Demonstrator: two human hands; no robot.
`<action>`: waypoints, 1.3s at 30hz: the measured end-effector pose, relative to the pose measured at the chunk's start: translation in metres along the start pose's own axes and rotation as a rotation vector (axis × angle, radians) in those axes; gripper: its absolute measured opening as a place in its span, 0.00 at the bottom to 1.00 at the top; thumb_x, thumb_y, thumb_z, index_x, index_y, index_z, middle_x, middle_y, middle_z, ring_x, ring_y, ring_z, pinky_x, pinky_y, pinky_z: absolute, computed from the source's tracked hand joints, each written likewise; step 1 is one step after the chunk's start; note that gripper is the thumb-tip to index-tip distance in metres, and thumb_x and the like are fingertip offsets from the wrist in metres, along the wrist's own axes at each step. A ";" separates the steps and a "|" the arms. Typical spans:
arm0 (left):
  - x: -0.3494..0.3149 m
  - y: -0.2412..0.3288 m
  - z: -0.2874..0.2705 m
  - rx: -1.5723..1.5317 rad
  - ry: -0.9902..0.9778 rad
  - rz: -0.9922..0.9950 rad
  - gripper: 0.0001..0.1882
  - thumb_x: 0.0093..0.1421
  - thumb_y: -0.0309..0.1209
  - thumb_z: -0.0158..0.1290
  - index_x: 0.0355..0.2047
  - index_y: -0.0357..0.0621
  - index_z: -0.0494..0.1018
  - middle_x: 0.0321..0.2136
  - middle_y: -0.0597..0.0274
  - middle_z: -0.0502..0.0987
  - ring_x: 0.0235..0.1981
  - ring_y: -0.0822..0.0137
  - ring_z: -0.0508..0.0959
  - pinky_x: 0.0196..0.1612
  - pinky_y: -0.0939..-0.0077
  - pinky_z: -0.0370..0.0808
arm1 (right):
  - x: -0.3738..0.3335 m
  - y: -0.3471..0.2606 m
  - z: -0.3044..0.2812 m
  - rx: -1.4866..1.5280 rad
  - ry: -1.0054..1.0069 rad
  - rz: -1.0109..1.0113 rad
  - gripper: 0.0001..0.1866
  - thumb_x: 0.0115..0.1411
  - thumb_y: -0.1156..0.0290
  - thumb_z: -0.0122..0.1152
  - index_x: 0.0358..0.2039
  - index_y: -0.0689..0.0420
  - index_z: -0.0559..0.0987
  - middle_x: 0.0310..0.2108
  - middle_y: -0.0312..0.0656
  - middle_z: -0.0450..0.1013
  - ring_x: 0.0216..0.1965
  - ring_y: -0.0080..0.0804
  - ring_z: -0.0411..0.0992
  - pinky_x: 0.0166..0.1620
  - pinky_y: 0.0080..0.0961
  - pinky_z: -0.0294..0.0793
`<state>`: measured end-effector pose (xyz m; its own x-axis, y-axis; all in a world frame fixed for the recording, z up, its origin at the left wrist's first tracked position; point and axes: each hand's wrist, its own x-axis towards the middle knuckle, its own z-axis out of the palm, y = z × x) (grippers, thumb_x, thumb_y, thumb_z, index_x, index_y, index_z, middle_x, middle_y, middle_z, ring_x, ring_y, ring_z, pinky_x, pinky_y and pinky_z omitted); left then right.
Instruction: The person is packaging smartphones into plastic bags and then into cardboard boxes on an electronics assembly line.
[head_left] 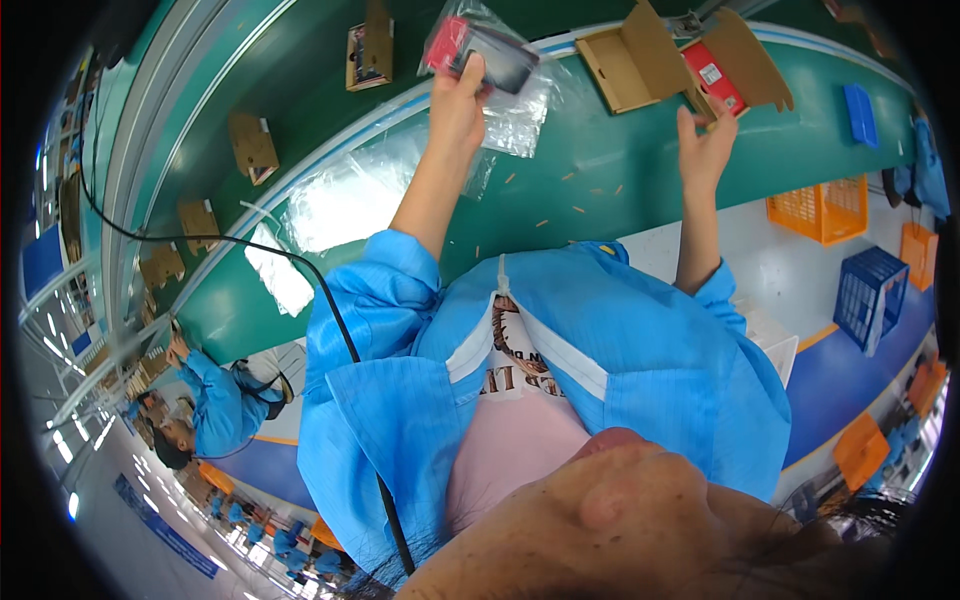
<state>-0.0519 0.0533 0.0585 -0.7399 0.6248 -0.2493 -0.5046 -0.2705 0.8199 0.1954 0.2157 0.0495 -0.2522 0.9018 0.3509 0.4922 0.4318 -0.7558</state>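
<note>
My left hand (460, 105) is closed on a clear plastic bag (522, 125) with a flat item (503, 62) in it, red at one end and dark and glossy along the rest. Over the green bench (590, 150), my right hand (708, 148) has its thumb and fingers apart, with the fingertips at the near edge of an open cardboard box (752, 62). Inside that box lies a red flat package (714, 76) bearing a white label. Just left of it stands another open cardboard box (612, 72), its lid raised.
Clear plastic bags (350, 195) lie left of my left arm, and small orange-brown strips are scattered on the bench. Beyond the bench's rail, several cardboard boxes (252, 148) sit in a row. A blue tray (859, 115) is at right; an orange crate (820, 210) stands below. A co-worker (215, 400) sits at left.
</note>
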 end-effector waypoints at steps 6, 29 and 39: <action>0.020 -0.029 0.071 0.824 -0.188 0.964 0.19 0.48 0.22 0.57 0.43 0.45 0.74 0.41 0.60 0.78 0.44 0.57 0.73 0.48 0.68 0.69 | 0.016 0.043 0.044 -0.080 -0.234 -0.088 0.15 0.59 0.62 0.58 0.38 0.62 0.76 0.24 0.52 0.74 0.26 0.42 0.75 0.31 0.34 0.73; 0.038 -0.086 0.009 1.705 -0.335 0.757 0.24 0.56 0.41 0.52 0.52 0.48 0.69 0.58 0.45 0.60 0.60 0.46 0.58 0.61 0.51 0.54 | -0.003 -0.016 0.061 0.158 -0.362 0.220 0.13 0.61 0.65 0.54 0.34 0.65 0.76 0.24 0.48 0.74 0.21 0.39 0.74 0.29 0.34 0.73; 0.053 -0.037 -0.059 1.848 -0.494 0.612 0.13 0.50 0.38 0.58 0.32 0.44 0.75 0.40 0.59 0.70 0.46 0.55 0.66 0.46 0.60 0.64 | 0.026 -0.006 0.178 0.232 -0.373 0.078 0.28 0.51 0.52 0.63 0.39 0.65 0.72 0.28 0.49 0.72 0.32 0.40 0.71 0.37 0.31 0.70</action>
<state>-0.0982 0.0536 -0.0156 -0.2785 0.9564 0.0876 0.9363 0.2500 0.2468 0.0379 0.2337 -0.0353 -0.5262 0.8449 0.0964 0.3328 0.3090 -0.8909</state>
